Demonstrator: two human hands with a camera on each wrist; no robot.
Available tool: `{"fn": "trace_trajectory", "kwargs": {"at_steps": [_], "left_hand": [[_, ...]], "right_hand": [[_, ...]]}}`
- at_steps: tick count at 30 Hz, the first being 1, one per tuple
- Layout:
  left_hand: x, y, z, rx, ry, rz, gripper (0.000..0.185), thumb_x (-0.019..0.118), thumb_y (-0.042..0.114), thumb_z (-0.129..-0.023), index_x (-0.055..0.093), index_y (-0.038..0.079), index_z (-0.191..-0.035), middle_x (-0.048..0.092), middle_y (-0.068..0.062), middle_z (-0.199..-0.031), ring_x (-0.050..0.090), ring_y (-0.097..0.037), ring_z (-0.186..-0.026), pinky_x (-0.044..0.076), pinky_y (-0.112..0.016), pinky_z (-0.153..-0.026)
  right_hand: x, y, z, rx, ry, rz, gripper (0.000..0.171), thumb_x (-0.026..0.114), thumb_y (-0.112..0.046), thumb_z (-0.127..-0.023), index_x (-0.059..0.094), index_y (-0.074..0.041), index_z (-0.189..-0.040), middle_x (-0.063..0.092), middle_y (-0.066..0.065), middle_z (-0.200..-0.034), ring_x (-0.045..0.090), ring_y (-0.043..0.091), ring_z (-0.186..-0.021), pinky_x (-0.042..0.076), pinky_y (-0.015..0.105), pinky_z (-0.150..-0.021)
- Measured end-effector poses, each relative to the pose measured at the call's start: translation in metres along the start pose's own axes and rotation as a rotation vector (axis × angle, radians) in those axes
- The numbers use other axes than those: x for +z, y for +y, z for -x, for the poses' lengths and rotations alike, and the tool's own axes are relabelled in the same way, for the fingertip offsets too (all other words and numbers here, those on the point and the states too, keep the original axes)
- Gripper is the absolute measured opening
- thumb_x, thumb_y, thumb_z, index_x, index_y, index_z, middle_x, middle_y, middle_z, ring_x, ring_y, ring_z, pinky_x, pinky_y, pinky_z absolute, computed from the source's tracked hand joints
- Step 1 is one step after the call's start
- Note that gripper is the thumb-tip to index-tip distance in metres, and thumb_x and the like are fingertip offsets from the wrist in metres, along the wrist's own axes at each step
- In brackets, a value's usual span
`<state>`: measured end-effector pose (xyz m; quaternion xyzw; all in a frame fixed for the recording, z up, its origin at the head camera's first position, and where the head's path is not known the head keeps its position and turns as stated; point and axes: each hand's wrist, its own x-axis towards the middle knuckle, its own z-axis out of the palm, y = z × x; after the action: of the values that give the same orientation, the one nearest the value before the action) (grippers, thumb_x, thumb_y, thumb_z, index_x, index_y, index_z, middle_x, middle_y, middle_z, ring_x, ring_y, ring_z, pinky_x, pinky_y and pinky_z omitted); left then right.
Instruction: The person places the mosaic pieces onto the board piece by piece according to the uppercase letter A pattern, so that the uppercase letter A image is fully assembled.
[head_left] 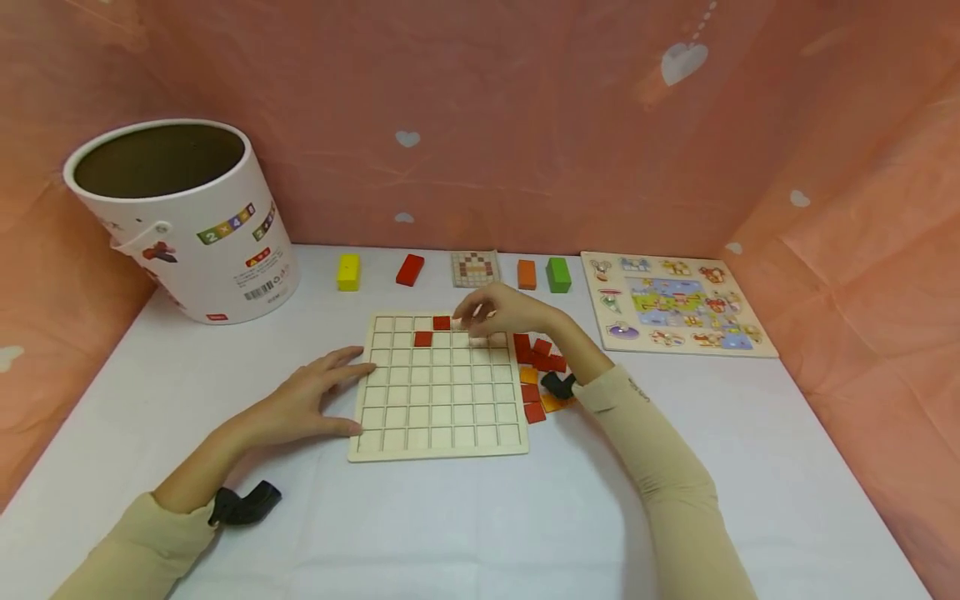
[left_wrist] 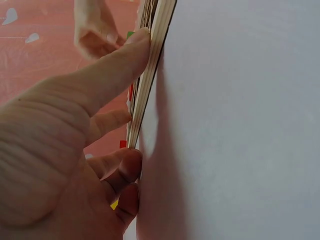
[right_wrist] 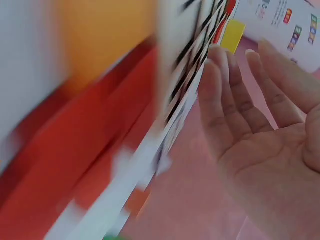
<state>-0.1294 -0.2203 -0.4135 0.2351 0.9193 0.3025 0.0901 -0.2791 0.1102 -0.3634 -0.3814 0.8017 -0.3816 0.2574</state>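
Observation:
A pale wooden grid board [head_left: 441, 393] lies flat, with one red tile [head_left: 442, 322] in its top row and another red tile [head_left: 423, 339] in the row below. My left hand [head_left: 303, 402] is spread at the board's left side, thumb and a fingertip touching its edge. In the left wrist view the thumb rests along the layered edge of the board [left_wrist: 145, 80]. Over the top row hovers my right hand [head_left: 504, 310], fingertips just right of the upper red tile. In the right wrist view nothing shows between its loosely bent fingers [right_wrist: 235, 110].
Loose red tiles [head_left: 530, 393] and orange tiles [head_left: 529, 376] lie right of the board, beneath my right forearm. Behind stand a yellow block [head_left: 348, 272], red block [head_left: 410, 270], patterned card [head_left: 476, 269], orange block [head_left: 527, 274] and green block [head_left: 558, 275]. A white bucket [head_left: 217, 250] and picture puzzle [head_left: 611, 292] flank them.

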Motion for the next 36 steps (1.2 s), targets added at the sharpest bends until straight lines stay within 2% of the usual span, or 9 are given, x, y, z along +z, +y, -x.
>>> {"fn": "trace_trajectory", "kwargs": {"at_steps": [7, 11, 14, 16, 19, 23, 27, 31, 36], "left_hand": [[-0.001, 0.002, -0.001, -0.006, -0.002, 0.001, 0.089, 0.083, 0.051, -0.075, 0.049, 0.012, -0.147, 0.027, -0.02, -0.16, 0.024, -0.047, -0.143, 0.023, -0.069, -0.105], [-0.002, 0.002, -0.001, -0.006, -0.003, -0.003, 0.089, 0.083, 0.051, -0.075, 0.049, 0.011, -0.147, 0.027, -0.02, -0.159, 0.024, -0.047, -0.143, 0.022, -0.069, -0.106], [-0.002, 0.002, -0.001, -0.002, -0.001, -0.001, 0.088, 0.084, 0.049, -0.075, 0.049, 0.01, -0.147, 0.028, -0.021, -0.159, 0.024, -0.047, -0.143, 0.022, -0.069, -0.106], [-0.002, 0.003, -0.001, -0.001, -0.002, 0.005, 0.088, 0.084, 0.048, -0.075, 0.049, 0.01, -0.147, 0.028, -0.021, -0.159, 0.024, -0.047, -0.143, 0.023, -0.069, -0.106], [-0.003, 0.004, 0.0, -0.008, -0.005, 0.006, 0.088, 0.084, 0.048, -0.076, 0.049, 0.01, -0.147, 0.027, -0.022, -0.159, 0.024, -0.048, -0.143, 0.022, -0.069, -0.106], [-0.006, 0.006, 0.003, -0.022, -0.005, 0.001, 0.088, 0.084, 0.049, -0.075, 0.049, 0.01, -0.147, 0.026, -0.022, -0.159, 0.023, -0.048, -0.143, 0.021, -0.069, -0.106], [-0.007, 0.006, 0.002, -0.014, 0.0, 0.005, 0.088, 0.083, 0.05, -0.076, 0.05, 0.01, -0.147, 0.027, -0.022, -0.159, 0.024, -0.048, -0.142, 0.021, -0.069, -0.106], [-0.003, 0.005, 0.0, 0.009, 0.002, 0.013, 0.086, 0.083, 0.049, -0.077, 0.05, 0.01, -0.146, 0.028, -0.023, -0.158, 0.025, -0.048, -0.142, 0.022, -0.07, -0.105], [0.001, 0.002, -0.001, 0.015, 0.0, 0.013, 0.086, 0.082, 0.05, -0.077, 0.051, 0.01, -0.146, 0.028, -0.022, -0.158, 0.026, -0.048, -0.141, 0.023, -0.07, -0.104]], "right_hand": [[-0.022, 0.027, 0.056, 0.071, 0.103, 0.018, 0.034, 0.072, 0.0, -0.088, 0.066, 0.006, -0.121, 0.067, 0.018, -0.115, 0.059, 0.03, -0.105, 0.047, 0.044, -0.096], [-0.026, 0.035, 0.073, 0.135, 0.118, 0.04, 0.036, 0.074, -0.004, -0.088, 0.066, 0.003, -0.122, 0.066, 0.016, -0.119, 0.056, 0.03, -0.108, 0.045, 0.044, -0.097], [-0.025, 0.037, 0.077, 0.137, 0.128, 0.042, 0.035, 0.073, -0.005, -0.088, 0.067, 0.003, -0.122, 0.066, 0.016, -0.119, 0.055, 0.031, -0.107, 0.045, 0.044, -0.096], [-0.022, 0.035, 0.076, 0.12, 0.138, 0.05, 0.035, 0.072, -0.004, -0.089, 0.066, 0.004, -0.122, 0.065, 0.017, -0.12, 0.054, 0.032, -0.109, 0.044, 0.045, -0.095], [-0.012, 0.019, 0.066, 0.092, 0.139, 0.139, 0.042, 0.069, -0.012, -0.093, 0.06, 0.003, -0.131, 0.059, 0.018, -0.133, 0.049, 0.034, -0.123, 0.04, 0.05, -0.103], [0.017, -0.015, 0.043, 0.086, 0.048, 0.425, 0.062, 0.058, -0.035, -0.101, 0.039, -0.007, -0.153, 0.032, 0.013, -0.16, 0.024, 0.035, -0.147, 0.02, 0.059, -0.114], [0.045, -0.038, 0.02, 0.101, -0.093, 0.673, 0.071, 0.044, -0.055, -0.102, 0.024, -0.02, -0.16, 0.012, 0.003, -0.167, 0.003, 0.034, -0.152, 0.004, 0.064, -0.114], [0.06, -0.046, 0.006, 0.147, -0.177, 0.75, 0.077, 0.047, -0.063, -0.097, 0.022, -0.024, -0.16, 0.01, -0.003, -0.167, 0.0, 0.03, -0.152, -0.002, 0.063, -0.114], [0.065, -0.043, 0.001, 0.151, -0.209, 0.722, 0.088, 0.063, -0.06, -0.09, 0.024, -0.023, -0.159, 0.013, -0.004, -0.167, 0.002, 0.029, -0.152, -0.004, 0.06, -0.115]]}}
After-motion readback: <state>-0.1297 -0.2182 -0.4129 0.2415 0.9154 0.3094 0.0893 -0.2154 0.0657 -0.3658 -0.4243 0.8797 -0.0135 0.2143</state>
